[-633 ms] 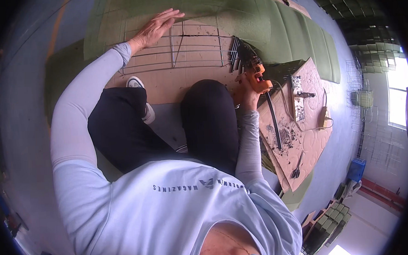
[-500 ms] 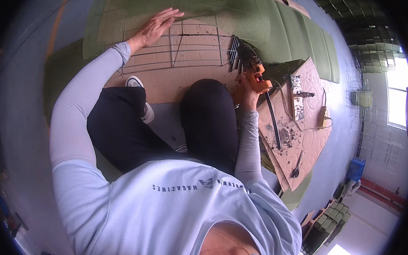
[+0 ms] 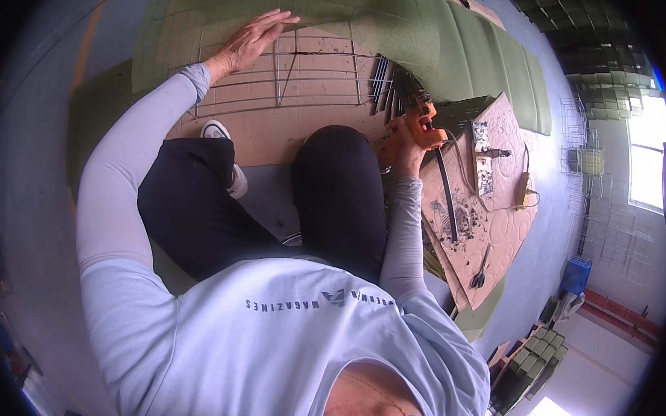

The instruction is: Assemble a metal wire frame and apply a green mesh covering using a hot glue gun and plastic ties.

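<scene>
My left hand point(image 3: 245, 47) lies with fingers stretched out at the edge of a sheer green mesh sheet point(image 3: 166, 43), over a wire frame point(image 3: 279, 79). Beyond my right knee, my right hand point(image 3: 405, 150) is wrapped around an orange glue gun point(image 3: 424, 125). A long black glue stick point(image 3: 447, 194) trails from its back end toward me. The gun's nozzle end is dark and smudged, and points away toward the mesh. Several black glue sticks point(image 3: 379, 85) lie side by side next to it, at the frame's right end.
To the right, a cardboard sheet point(image 3: 508, 176) with black smears carries a dirty power strip point(image 3: 482, 159), a yellow plug block point(image 3: 526, 192) and scissors point(image 3: 481, 269). Folded green fabric point(image 3: 491, 71) lies behind it. More cardboard point(image 3: 262, 140) is under the wire frame.
The glue gun and my right hand have shifted slightly, uncovering more of the black glue sticks. My left hand stays flat in nearly the same place. The whole view has moved a little.
</scene>
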Available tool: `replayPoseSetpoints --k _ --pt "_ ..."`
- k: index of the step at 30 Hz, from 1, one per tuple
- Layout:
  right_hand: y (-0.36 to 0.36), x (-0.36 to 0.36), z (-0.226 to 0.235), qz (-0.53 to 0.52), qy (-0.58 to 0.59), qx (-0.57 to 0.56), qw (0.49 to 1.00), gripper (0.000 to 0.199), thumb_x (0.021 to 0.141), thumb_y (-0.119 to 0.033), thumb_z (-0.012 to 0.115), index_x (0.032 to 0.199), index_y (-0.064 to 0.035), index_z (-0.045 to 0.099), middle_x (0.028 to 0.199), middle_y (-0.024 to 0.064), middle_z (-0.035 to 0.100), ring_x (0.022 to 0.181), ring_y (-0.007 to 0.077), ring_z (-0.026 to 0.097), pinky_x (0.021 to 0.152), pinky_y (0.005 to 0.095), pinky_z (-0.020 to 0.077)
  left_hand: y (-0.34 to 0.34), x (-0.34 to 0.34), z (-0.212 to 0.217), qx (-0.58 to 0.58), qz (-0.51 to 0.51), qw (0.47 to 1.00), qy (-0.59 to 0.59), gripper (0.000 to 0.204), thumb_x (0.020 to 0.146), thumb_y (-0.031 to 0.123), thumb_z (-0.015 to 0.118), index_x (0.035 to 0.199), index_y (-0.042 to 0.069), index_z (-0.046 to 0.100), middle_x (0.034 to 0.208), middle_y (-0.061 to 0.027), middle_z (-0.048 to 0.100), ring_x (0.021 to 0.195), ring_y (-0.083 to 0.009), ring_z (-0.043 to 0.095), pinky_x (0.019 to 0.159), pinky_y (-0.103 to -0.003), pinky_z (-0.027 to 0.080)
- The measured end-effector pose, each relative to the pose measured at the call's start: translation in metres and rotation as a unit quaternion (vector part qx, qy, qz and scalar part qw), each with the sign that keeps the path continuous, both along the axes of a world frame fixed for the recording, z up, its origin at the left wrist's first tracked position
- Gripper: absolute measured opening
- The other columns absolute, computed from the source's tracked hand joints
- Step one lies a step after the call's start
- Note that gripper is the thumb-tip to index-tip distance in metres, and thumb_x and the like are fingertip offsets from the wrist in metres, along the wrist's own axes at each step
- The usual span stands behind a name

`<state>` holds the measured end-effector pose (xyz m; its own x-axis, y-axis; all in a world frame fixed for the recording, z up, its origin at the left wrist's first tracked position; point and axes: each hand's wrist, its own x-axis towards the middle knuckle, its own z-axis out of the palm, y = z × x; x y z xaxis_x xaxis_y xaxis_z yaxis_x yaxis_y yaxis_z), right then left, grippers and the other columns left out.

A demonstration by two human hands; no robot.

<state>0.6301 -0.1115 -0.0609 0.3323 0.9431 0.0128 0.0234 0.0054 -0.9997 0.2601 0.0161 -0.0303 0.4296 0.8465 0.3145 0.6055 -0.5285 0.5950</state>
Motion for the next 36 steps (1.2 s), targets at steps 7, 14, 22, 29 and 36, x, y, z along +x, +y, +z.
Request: replayPoseSetpoints --k 7,14,22,29,36 --pt "0.001 0.006 0.003 0.017 -0.041 0.012 0.999 0.014 0.078 -0.01 0.066 0.089 -0.005 0.06 0.087 0.0004 0.058 0.08 0.0113 0.054 0.075 0.0259 0.0411 0.0 0.0 -0.005 -0.002 0.003 1.0 -0.015 0.06 0.097 0.058 0.019 0.136 0.023 0.048 0.147 -0.0066 0.037 0.139 -0.0268 0.028 0.116 -0.041 0.022" --pt "0.003 0.022 -0.01 -0.003 -0.004 0.012 1.0 0.009 0.085 -0.01 0.06 0.091 -0.0028 0.06 0.081 0.004 0.061 0.077 0.0125 0.056 0.075 0.0256 0.0427 0.002 -0.001 -0.005 0.003 0.005 1.0 0.011 0.058 0.098 0.056 0.018 0.137 0.023 0.047 0.146 -0.0072 0.038 0.138 -0.0269 0.029 0.116 -0.039 0.022" --pt "0.01 0.03 0.002 -0.012 -0.058 0.014 0.998 0.012 0.086 -0.009 0.059 0.096 -0.0021 0.059 0.079 0.0048 0.061 0.076 0.0135 0.057 0.074 0.0268 0.0439 0.01 -0.006 -0.021 -0.002 0.009 1.0 0.02 0.061 0.098 0.057 0.018 0.138 0.021 0.046 0.148 -0.0045 0.035 0.141 -0.0247 0.024 0.118 -0.041 0.019" --pt "0.012 0.067 0.019 0.051 -0.122 -0.007 0.991 0.01 0.088 -0.011 0.059 0.093 -0.0029 0.058 0.078 0.0055 0.061 0.072 0.0145 0.058 0.069 0.0275 0.0464 0.013 -0.001 -0.016 0.014 -0.051 0.998 -0.019 0.046 0.103 0.037 0.029 0.136 0.009 0.046 0.145 -0.0174 0.037 0.137 -0.0353 0.03 0.111 -0.046 0.027" --pt "0.019 0.065 0.049 0.034 -0.069 -0.03 0.997 0.016 0.089 -0.012 0.06 0.102 -0.0029 0.057 0.073 0.005 0.058 0.065 0.015 0.058 0.063 0.0284 0.0479 0.015 -0.009 -0.024 0.028 -0.038 0.999 0.021 0.05 0.103 0.039 0.026 0.137 0.008 0.044 0.145 -0.0193 0.035 0.136 -0.0358 0.032 0.111 -0.046 0.027"
